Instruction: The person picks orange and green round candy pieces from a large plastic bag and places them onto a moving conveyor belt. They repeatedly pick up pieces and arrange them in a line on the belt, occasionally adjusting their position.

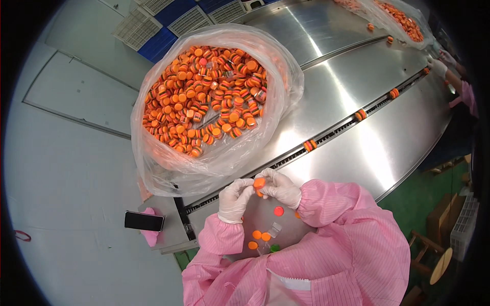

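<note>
In front of my chest, both gloved hands meet around a small orange rounded piece (259, 182). My left hand (235, 201) pinches it from the left, and my right hand (282, 188) grips it from the other side; the fingers partly cover it. Just below my hands, on the metal surface, lie several loose orange discs (256, 234), a red disc (278, 210), a green piece (275, 248) and a clear plastic piece (274, 229). Beyond my left hand is a large clear plastic bag (288, 86) filled with small striped burger-shaped pieces (191, 102).
A conveyor slot (334, 133) crosses the steel table (352, 163), carrying spaced striped pieces (310, 146). A phone (144, 221) rests at the left corner. Another person's gloved hand (437, 68) works at the far right near a second bag (403, 23). Crates (191, 23) stand behind.
</note>
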The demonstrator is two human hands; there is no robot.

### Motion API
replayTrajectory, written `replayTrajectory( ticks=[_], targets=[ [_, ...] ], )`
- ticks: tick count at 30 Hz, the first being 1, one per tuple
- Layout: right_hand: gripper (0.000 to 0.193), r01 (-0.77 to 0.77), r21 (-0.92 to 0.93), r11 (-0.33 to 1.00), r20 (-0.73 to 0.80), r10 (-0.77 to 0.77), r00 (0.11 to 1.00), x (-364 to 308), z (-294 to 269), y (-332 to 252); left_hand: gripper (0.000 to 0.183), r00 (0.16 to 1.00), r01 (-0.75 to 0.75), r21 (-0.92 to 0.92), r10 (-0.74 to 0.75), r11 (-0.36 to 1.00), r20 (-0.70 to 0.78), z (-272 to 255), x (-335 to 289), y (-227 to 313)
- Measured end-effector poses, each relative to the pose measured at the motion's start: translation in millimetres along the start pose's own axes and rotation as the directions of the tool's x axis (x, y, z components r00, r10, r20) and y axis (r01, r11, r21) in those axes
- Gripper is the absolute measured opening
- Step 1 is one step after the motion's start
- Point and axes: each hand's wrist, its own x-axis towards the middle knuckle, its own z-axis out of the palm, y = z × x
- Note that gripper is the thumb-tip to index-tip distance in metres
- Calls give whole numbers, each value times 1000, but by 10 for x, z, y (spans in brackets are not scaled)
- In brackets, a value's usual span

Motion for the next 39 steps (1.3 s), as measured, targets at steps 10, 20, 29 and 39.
replayTrajectory(
  ticks=[10,20,29,39],
  targets=[
    [31,-8,-69,998,-108,1,994,-19,-5,-57,41,988,-58,-220,88,974,130,116,42,-12],
    [29,108,-54,993,-220,-117,968,-52,49,-161,44,991,124,-662,-119,739,53,167,24,-57],
    [18,60,-289,956,-69,-83,994,-66,35,-225,26,996,48,-681,-85,731,-21,41,4,-124],
    [21,252,-565,786,-60,-343,937,-108,78,-348,13,996,12,-695,-66,719,-51,185,-23,-186]
  ],
)
